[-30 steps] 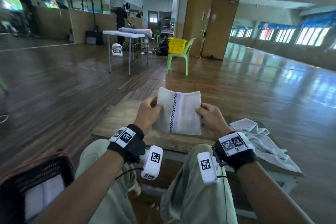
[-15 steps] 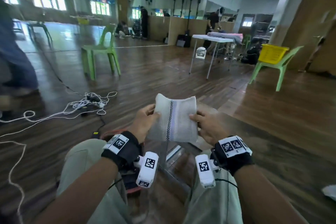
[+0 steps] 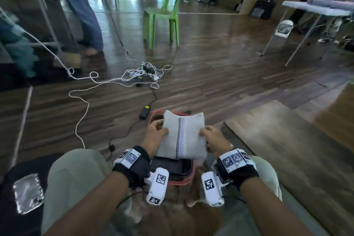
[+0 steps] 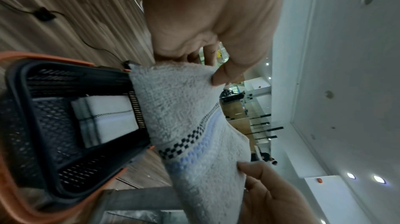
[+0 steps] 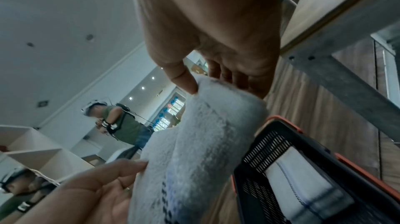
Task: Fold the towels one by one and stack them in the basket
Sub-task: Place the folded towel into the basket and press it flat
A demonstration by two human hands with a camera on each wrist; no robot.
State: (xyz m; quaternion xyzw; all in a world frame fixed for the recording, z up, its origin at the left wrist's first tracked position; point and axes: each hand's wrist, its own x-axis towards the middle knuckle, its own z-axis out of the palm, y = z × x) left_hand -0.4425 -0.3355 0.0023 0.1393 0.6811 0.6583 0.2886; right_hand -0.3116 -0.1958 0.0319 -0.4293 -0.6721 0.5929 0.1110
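A folded white towel point(image 3: 182, 138) with a black checkered line and a pale blue stripe hangs over the black basket point(image 3: 172, 170) with an orange rim on the floor. My left hand point(image 3: 153, 136) pinches its left edge and my right hand point(image 3: 212, 140) pinches its right edge. In the left wrist view the towel point(image 4: 190, 125) covers part of the basket point(image 4: 39, 125), and a folded towel point(image 4: 108, 118) lies on the basket's bottom. The right wrist view shows the held towel point(image 5: 194, 150), the basket point(image 5: 270, 150) and the folded towel inside point(image 5: 303, 185).
A low wooden table point(image 3: 287, 140) stands right of the basket. White cables and a power strip point(image 3: 143, 74) lie on the wooden floor ahead, with a black adapter point(image 3: 144, 111) near the basket. A green chair point(image 3: 164, 15) and a person's legs point(image 3: 84, 9) are farther off.
I have turned left from the low table toward the floor. The towel, held by both hands, has moved from above the table to above the basket.
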